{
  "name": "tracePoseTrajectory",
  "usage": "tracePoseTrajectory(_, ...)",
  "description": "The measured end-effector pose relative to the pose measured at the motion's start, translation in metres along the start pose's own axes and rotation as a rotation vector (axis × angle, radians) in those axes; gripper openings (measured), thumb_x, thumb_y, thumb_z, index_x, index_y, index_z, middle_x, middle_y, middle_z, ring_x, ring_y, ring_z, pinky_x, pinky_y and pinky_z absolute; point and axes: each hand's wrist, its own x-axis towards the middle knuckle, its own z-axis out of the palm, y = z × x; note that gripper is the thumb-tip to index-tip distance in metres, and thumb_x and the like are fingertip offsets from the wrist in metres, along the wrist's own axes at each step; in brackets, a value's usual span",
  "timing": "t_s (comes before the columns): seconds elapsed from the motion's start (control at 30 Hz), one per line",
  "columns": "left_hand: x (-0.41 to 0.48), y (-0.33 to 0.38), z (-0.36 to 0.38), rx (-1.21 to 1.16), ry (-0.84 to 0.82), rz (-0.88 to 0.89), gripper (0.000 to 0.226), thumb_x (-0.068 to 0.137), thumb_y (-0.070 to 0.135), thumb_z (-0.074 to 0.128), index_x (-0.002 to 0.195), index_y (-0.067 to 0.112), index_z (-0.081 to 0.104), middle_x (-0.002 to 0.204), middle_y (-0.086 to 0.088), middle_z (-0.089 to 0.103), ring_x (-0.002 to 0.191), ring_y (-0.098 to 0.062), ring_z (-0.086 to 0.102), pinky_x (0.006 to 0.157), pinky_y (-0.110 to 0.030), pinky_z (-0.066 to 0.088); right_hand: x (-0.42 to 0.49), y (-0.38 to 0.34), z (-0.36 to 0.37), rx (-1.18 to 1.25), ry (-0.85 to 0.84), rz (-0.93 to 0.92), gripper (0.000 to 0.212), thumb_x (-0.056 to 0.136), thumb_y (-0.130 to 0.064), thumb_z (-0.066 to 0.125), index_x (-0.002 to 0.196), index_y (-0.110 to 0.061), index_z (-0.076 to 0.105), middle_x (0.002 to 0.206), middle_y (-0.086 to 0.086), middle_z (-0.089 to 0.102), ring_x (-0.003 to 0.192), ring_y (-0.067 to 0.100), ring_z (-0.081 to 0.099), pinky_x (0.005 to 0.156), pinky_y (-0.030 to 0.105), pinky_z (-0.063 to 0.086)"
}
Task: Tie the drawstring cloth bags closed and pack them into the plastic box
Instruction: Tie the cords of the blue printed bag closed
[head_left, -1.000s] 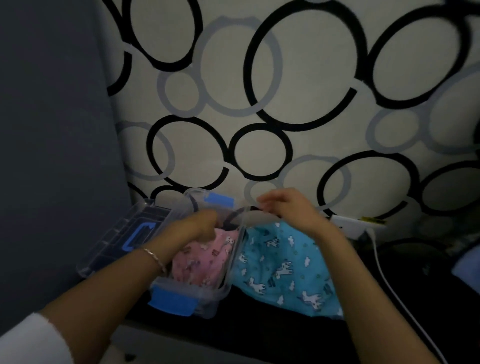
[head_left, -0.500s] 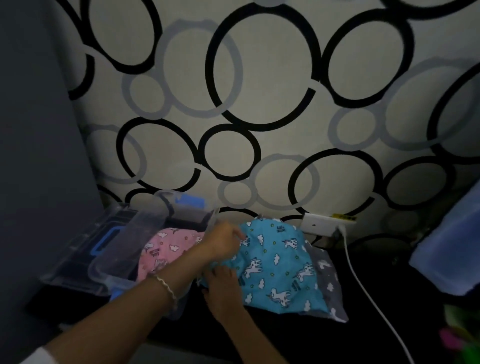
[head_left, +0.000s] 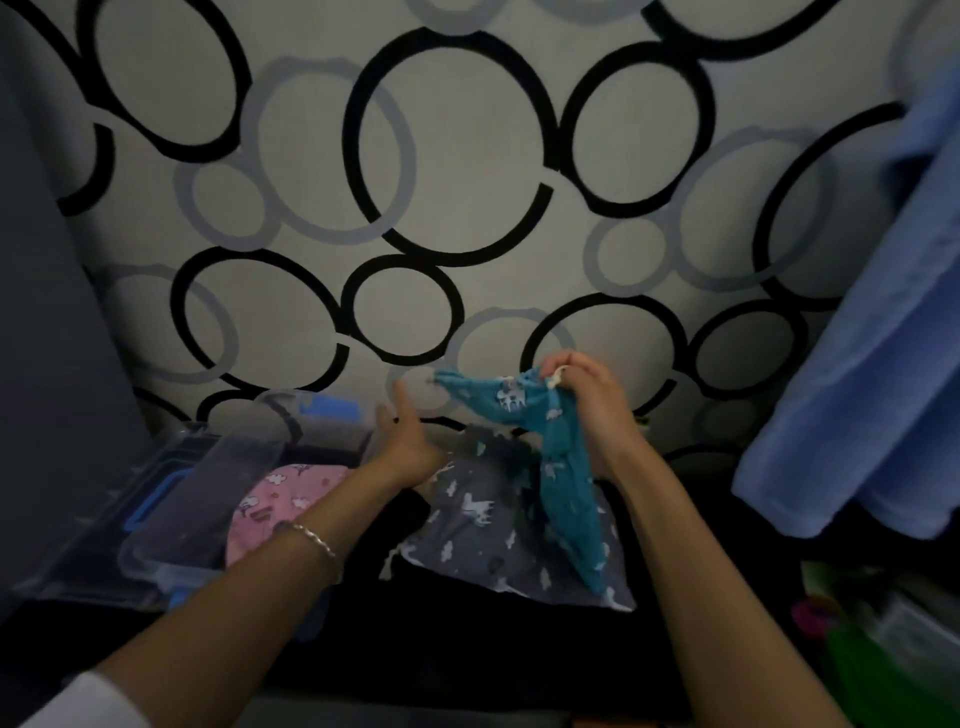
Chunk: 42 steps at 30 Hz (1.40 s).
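The right hand (head_left: 587, 410) pinches the gathered mouth of a teal unicorn-print cloth bag (head_left: 561, 467), lifted over a grey cloud-print cloth bag (head_left: 483, 525) on the dark tabletop (head_left: 467, 639), while the left hand (head_left: 410, 441) is spread open just beside it, and a pink printed cloth bag (head_left: 280, 499), its markings too blurred to read, lies in the clear plastic box (head_left: 171, 564).

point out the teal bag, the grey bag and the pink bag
teal bag (head_left: 563, 483), head view, middle of the hanging cloth
grey bag (head_left: 483, 522), head view, flat printed face
pink bag (head_left: 280, 499), head view, visible printed top
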Motion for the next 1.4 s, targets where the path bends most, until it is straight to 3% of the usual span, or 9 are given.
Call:
tracePoseTrajectory(0.1, 0.007, 0.016, 0.005, -0.143, 0.028, 0.219, 0.111, 0.080, 0.020, 0.076, 0.152, 0.031, -0.007, 0.158, -0.012, -0.019, 0.148, -0.029, 0.001, 0.115, -0.039, 0.022, -0.002, -0.025, -0.016, 0.051, 0.047, -0.040, 0.021, 0.066, -0.020, 0.045, 0.053, -0.025, 0.060, 0.056, -0.010, 0.054, 0.062, 0.013, 0.048, 0.060, 0.029, 0.035)
tracePoseTrajectory(0.23, 0.006, 0.056, 0.003, -0.364, 0.002, 0.193, 0.076, 0.092, 0.018, 0.059, 0.152, 0.023, 0.013, 0.153, -0.008, 0.023, 0.130, -0.027, 0.039, 0.099, -0.036, 0.045, -0.001, -0.039, -0.039, 0.288, 0.083, -0.032, 0.011, 0.062, -0.015, 0.043, 0.057, -0.017, 0.053, 0.057, -0.004, 0.048, 0.057, 0.012, 0.046, 0.058, 0.027, 0.038)
tracePoseTrajectory(0.33, -0.009, 0.085, 0.005, -0.600, -0.197, 0.051, 0.026, 0.100, 0.031, 0.041, 0.121, 0.018, 0.048, 0.117, -0.003, 0.054, 0.096, -0.016, 0.052, 0.082, -0.037, 0.051, -0.002, -0.052, -0.046, 0.461, 0.073, -0.046, 0.019, 0.078, -0.009, 0.036, 0.063, -0.012, 0.046, 0.064, 0.000, 0.044, 0.062, 0.013, 0.044, 0.064, 0.028, 0.042)
tracePoseTrajectory(0.53, -0.014, 0.069, -0.002, -0.499, -0.108, 0.283, 0.033, 0.100, 0.030, 0.047, 0.075, 0.012, 0.057, 0.056, 0.005, 0.054, 0.047, -0.002, 0.048, 0.053, -0.022, 0.040, -0.006, -0.055, -0.057, 0.612, 0.037, -0.040, 0.020, 0.082, 0.000, 0.035, 0.067, -0.014, 0.037, 0.066, 0.003, 0.042, 0.061, 0.015, 0.047, 0.062, 0.027, 0.047)
tracePoseTrajectory(0.93, -0.034, 0.021, -0.066, -0.313, -0.127, 0.213, 0.026, 0.096, 0.018, 0.055, 0.081, -0.001, 0.067, 0.061, -0.003, 0.060, 0.045, -0.003, 0.054, 0.048, -0.011, 0.047, -0.026, 0.027, -0.066, 0.359, 0.233, 0.181, 0.034, 0.102, -0.030, 0.043, 0.099, -0.007, 0.068, 0.100, 0.014, 0.073, 0.093, 0.026, 0.069, 0.081, 0.036, 0.053)
tracePoseTrajectory(1.1, -0.033, 0.019, -0.073, -0.656, -0.237, 0.164, 0.033, 0.102, 0.024, 0.041, 0.079, 0.009, 0.058, 0.070, -0.001, 0.062, 0.061, -0.006, 0.059, 0.055, -0.016, 0.049, -0.021, 0.030, -0.063, 0.307, 0.351, 0.176, 0.035, 0.101, -0.031, 0.042, 0.085, -0.011, 0.066, 0.088, 0.011, 0.070, 0.081, 0.022, 0.064, 0.075, 0.035, 0.051)
tracePoseTrajectory(1.23, -0.022, 0.018, -0.067, -1.127, -0.208, 0.081, 0.037, 0.104, 0.027, 0.037, 0.071, 0.014, 0.049, 0.110, -0.006, 0.069, 0.106, -0.015, 0.065, 0.084, -0.028, 0.051, -0.019, 0.033, -0.063, 0.683, 0.339, 0.178, 0.046, 0.105, -0.034, 0.032, 0.068, -0.014, 0.051, 0.066, 0.005, 0.064, 0.078, 0.022, 0.067, 0.082, 0.037, 0.049)
tracePoseTrajectory(1.3, -0.017, 0.014, -0.067, -1.322, -0.198, 0.033, 0.037, 0.103, 0.030, 0.037, 0.073, 0.014, 0.050, 0.110, -0.006, 0.071, 0.104, -0.016, 0.068, 0.083, -0.030, 0.054, -0.018, 0.040, -0.067, 0.792, 0.320, 0.179, 0.045, 0.105, -0.036, 0.029, 0.066, -0.017, 0.039, 0.051, -0.001, 0.048, 0.061, 0.018, 0.063, 0.083, 0.038, 0.048)
tracePoseTrajectory(1.4, -0.011, 0.007, -0.074, -1.499, -0.080, -0.055, 0.035, 0.103, 0.028, 0.038, 0.074, 0.012, 0.050, 0.078, -0.003, 0.075, 0.074, -0.012, 0.073, 0.063, -0.023, 0.059, -0.018, 0.054, -0.080, 0.792, 0.351, 0.186, 0.043, 0.105, -0.036, 0.031, 0.065, -0.019, 0.033, 0.048, -0.005, 0.028, 0.042, 0.011, 0.034, 0.069, 0.028, 0.045)
